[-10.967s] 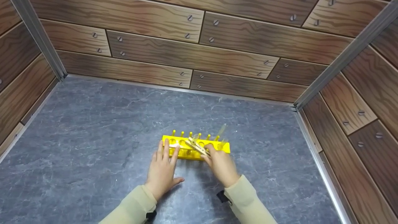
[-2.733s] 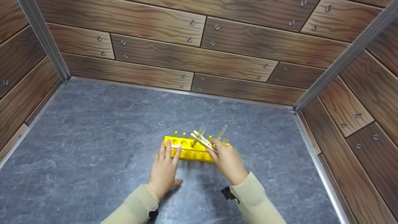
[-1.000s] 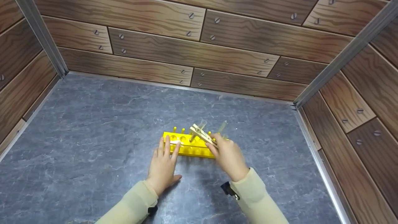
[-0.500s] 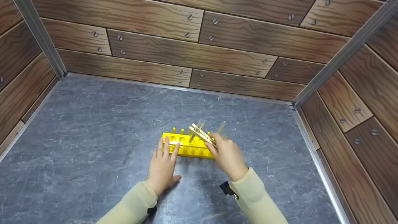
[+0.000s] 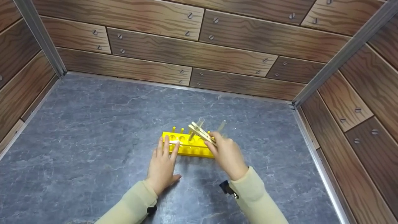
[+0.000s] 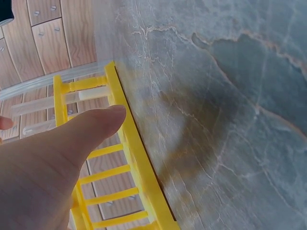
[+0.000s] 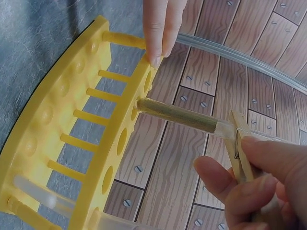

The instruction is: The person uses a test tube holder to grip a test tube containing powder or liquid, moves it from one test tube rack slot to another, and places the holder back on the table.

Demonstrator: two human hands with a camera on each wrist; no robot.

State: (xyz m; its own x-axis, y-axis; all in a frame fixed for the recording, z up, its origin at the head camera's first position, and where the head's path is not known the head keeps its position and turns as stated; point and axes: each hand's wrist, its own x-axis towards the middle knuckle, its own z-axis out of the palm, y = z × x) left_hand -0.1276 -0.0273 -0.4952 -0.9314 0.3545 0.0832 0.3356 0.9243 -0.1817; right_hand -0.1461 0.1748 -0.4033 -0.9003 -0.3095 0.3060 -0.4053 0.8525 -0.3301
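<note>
My right hand (image 5: 228, 157) grips a wooden test tube holder (image 7: 239, 139) with a metal spring. Its jaws clamp a glass test tube (image 7: 177, 115) containing brownish-green stuff, tilted with its rounded bottom right at a hole in the yellow test tube rack (image 7: 103, 148). My left hand (image 5: 161, 169) lies at the rack's left end, its straight fingers (image 5: 167, 144) resting on the top bar. In the left wrist view the left thumb (image 6: 98, 125) overlaps the rack, hiding part of it.
A second test tube (image 7: 36, 191) with white contents stands in the hole at the rack's right end. Thin yellow pegs (image 5: 174, 129) rise along the back. Wood-patterned walls (image 5: 155, 53) enclose the grey marbled surface (image 5: 102, 124) at the back and sides.
Since the oldest frame, my right hand has lifted the holder and test tube up from low in the rack. Over the last second it barely shifts; my left hand stays put.
</note>
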